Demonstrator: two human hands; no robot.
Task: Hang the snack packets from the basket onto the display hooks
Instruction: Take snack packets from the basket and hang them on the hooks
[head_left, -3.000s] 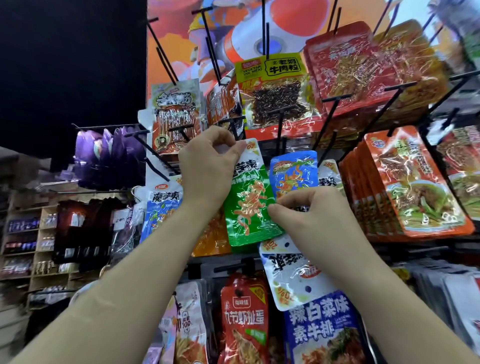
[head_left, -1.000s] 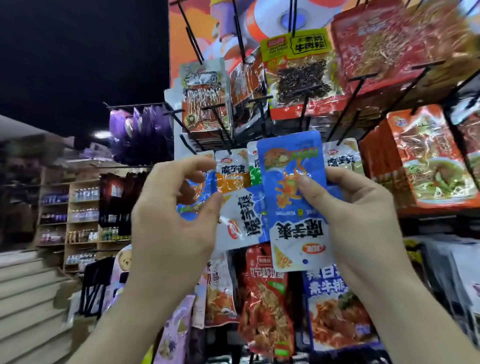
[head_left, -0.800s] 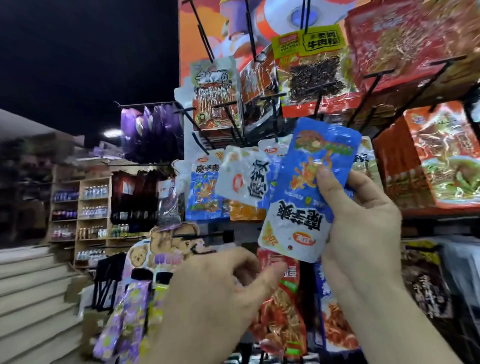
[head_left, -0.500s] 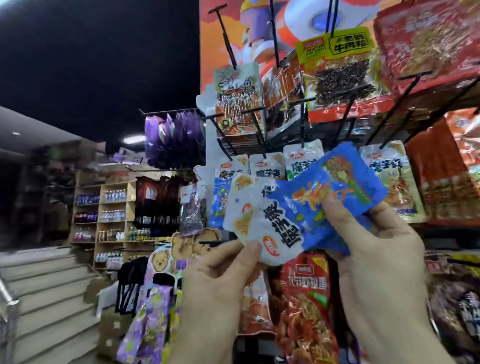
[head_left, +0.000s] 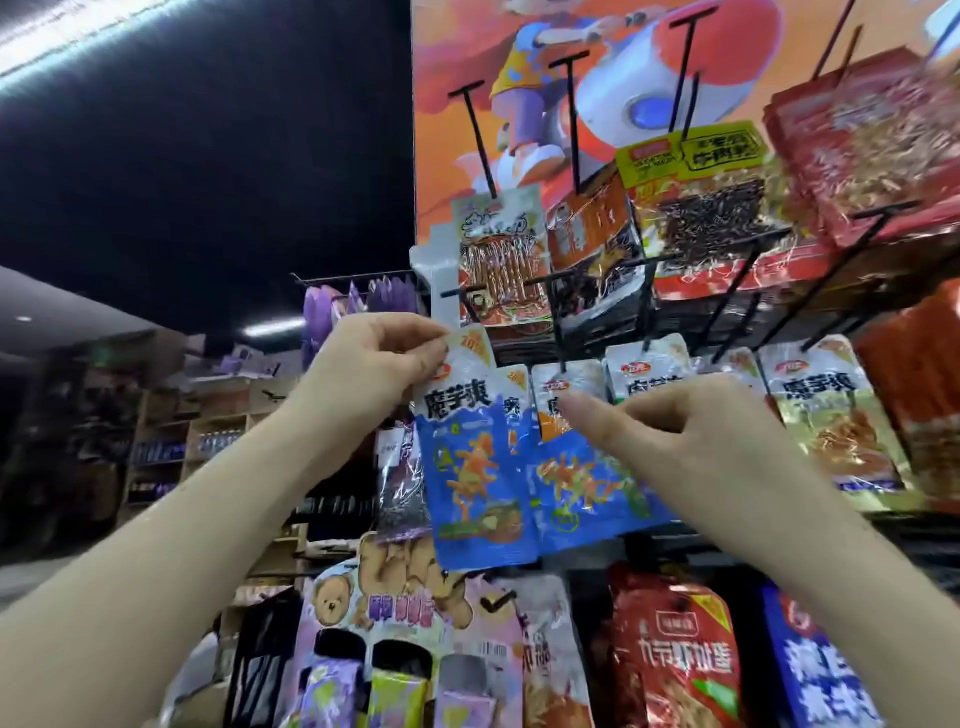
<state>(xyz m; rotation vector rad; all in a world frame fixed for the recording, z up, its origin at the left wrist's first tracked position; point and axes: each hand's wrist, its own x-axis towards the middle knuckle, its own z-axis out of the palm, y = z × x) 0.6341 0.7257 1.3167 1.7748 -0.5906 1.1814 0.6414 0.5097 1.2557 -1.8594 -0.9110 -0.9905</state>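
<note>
Overhead, dark ceiling; packet-laden display hooks; wooden shelves far left.

Only the person's two arms show, from hands to forearms. The left hand and right hand are bare, with slim fingers. The left forearm and right forearm are bare skin too, smooth and slender from wrist to the picture's edge. The right hand's fingertips are blurred, so the nails there cannot be made out.
</note>
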